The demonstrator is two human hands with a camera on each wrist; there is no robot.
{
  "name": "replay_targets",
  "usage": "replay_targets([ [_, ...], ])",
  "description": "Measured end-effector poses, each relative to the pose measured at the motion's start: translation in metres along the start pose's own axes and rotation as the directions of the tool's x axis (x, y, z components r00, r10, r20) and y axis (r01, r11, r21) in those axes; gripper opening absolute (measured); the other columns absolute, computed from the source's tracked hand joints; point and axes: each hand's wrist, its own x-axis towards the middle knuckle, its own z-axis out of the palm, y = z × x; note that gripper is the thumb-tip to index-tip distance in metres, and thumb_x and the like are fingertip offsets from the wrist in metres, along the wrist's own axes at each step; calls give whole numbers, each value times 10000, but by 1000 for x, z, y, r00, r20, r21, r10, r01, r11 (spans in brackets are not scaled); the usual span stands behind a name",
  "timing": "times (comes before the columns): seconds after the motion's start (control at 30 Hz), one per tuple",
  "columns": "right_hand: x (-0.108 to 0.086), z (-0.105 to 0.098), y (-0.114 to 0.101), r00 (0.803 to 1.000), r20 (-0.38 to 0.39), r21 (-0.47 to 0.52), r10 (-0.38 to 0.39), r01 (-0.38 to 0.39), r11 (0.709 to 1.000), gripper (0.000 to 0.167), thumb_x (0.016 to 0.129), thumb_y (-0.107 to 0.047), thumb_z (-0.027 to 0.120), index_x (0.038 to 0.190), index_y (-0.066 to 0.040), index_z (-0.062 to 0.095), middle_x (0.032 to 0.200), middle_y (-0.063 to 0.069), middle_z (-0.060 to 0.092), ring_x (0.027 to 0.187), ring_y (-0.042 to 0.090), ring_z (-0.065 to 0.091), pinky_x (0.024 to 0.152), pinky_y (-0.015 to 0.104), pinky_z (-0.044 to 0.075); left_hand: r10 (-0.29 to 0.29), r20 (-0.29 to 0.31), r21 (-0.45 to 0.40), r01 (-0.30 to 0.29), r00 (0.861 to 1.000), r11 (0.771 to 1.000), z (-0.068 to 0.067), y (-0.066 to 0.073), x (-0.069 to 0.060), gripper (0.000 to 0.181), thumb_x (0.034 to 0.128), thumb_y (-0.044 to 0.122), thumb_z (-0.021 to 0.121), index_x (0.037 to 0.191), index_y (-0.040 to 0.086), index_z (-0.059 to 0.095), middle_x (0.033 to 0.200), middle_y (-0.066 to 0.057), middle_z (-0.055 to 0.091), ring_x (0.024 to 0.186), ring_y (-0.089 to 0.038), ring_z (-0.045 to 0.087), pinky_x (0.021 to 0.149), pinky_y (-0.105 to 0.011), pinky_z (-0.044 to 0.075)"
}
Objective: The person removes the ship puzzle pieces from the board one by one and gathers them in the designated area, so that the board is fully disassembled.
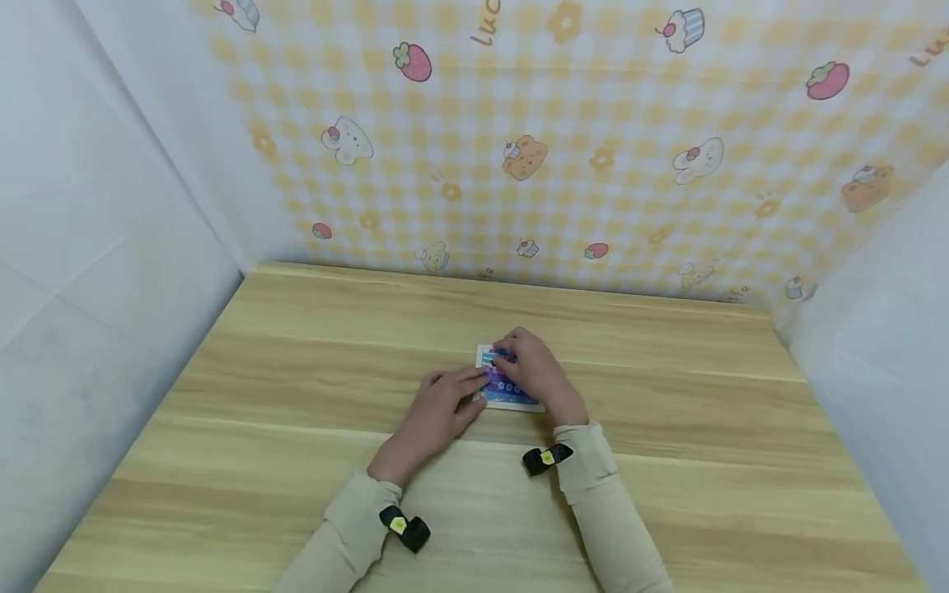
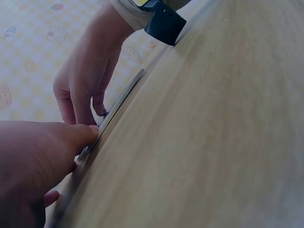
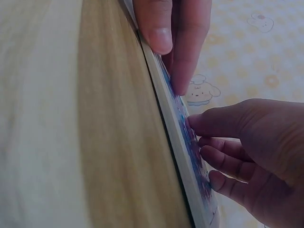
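Blue and purple, the board is lying on the counter. The left hand, fingers extended, is touching its edge; the right hand is touching its face, whether pinching, I cannot tell.

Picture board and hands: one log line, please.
Picture board: flat on table | left hand: touching board's left edge | right hand: touching printed face, pinch unclear
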Motion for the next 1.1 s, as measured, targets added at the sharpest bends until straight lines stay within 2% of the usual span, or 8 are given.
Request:
replay_targets([
  [0.13,-3,-5,-4,999,7,42,47,-47,998,270,974,-142,737,1175,39,755,1084,143,671,885,241,654,780,375,597,-13,-6,-37,12,1000,999,-3,2,-5,431,1047,291,638,1431,95,629,1514,-36,565,1410,-248,506,1173,-531,319],
  [0.33,-8,-23,-12,993,60,60,101,-105,993,325,970,-154,746,1235,33,729,1014,129,651,838,224,602,729,345,556,-20,-30,-73,18,999,997,-9,12,-8,424,1038,280,654,1423,104,640,1507,-32,573,1401,-257,517,1183,-529,310],
  [0.5,-12,-35,-19,992,80,71,99,-105,992,330,985,-141,726,1268,30,714,1067,142,642,873,241,594,748,357,551,-33,-25,-73,31,999,997,-16,19,-8,435,1037,302,654,1430,118,637,1518,-24,563,1413,-248,504,1205,-509,300],
  [0.7,-17,-38,-27,990,93,97,104,-113,989,311,993,-131,712,1265,20,718,1109,147,649,887,247,594,748,355,548,-52,-7,-72,52,999,996,-22,25,-13,444,1034,316,658,1436,130,632,1531,-8,549,1424,-236,492,1220,-493,283],
  [1.1,-15,-39,-31,989,106,40,108,-113,993,294,984,-148,724,1210,40,729,1054,155,661,876,261,619,769,380,572,-79,14,-81,79,997,994,-25,28,-15,436,1039,320,651,1437,142,634,1532,-2,549,1438,-216,474,1227,-480,269],
])
